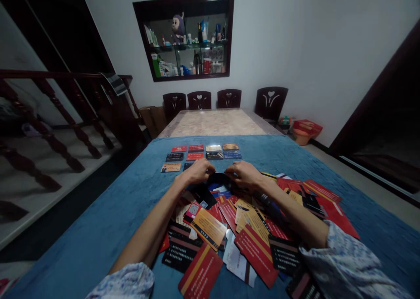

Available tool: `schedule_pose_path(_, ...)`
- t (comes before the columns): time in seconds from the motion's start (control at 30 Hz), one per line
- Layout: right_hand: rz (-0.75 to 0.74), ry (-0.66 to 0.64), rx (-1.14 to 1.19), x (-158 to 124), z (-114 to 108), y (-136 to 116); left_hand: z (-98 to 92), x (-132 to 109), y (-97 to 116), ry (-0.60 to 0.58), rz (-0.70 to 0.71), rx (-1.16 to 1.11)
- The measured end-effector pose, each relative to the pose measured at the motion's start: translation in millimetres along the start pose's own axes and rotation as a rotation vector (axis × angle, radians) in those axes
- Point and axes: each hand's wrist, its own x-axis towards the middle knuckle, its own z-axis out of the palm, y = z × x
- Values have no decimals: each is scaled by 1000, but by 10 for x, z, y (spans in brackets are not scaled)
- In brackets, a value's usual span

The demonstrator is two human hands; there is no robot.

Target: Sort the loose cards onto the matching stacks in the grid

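Note:
My left hand (197,171) and my right hand (245,173) are closed on opposite ends of a dark card (219,175), held low above the blue cloth. Fingers cover both of its ends, so its print does not show. Just beyond, cards lie in neat rows, among them a red card (179,149), a gold card (230,147), a blue card (232,155) and a tan card (171,167). A dark card (188,165) beside the tan one is partly behind my left hand. Under my forearms spreads a loose pile with a yellow card (209,229) and red card (256,254) on top.
A blue cloth (108,216) covers the near part of the table; its far stone-patterned top (219,122) is bare. Several dark chairs (229,99) stand behind it. A wooden railing (49,133) runs along the left, and a red-topped bin (303,130) stands at right.

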Motion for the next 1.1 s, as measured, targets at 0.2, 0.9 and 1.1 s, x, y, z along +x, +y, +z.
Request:
schedule_pose_path(0.2, 109, 84, 11, 19, 132, 44, 75, 35, -3, 139, -29, 3)
schedule_pose_path(0.9, 188, 47, 39, 21, 192, -31, 117, -17, 210, 45, -195, 193)
schedule_pose_path(1.1, 182, 81, 59, 34, 253, -47, 145, -27, 210, 28, -208, 205)
